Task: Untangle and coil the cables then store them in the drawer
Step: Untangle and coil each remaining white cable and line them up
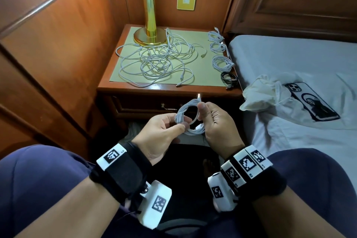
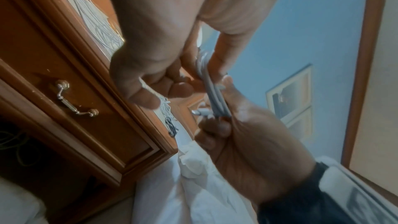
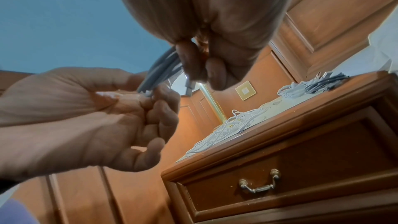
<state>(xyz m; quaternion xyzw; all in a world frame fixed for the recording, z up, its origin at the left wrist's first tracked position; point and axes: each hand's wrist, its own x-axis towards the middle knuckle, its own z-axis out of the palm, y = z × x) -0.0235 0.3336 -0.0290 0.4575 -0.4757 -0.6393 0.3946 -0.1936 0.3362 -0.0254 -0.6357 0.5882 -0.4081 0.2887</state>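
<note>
A small coil of white cable hangs in front of the nightstand between both hands. My left hand pinches its lower left side between thumb and fingers. My right hand grips its right side, and the plug end sticks up above the thumb. The wrist views show the same coil held from both sides. A loose tangle of white cables lies on the nightstand top. Three coiled white cables and one coiled black cable line its right edge. The drawer below is closed.
A brass lamp stands at the back of the nightstand. The bed lies right of it, with a crumpled white bag and a phone on the sheet. Wood panelling closes off the left. My knees frame the bottom.
</note>
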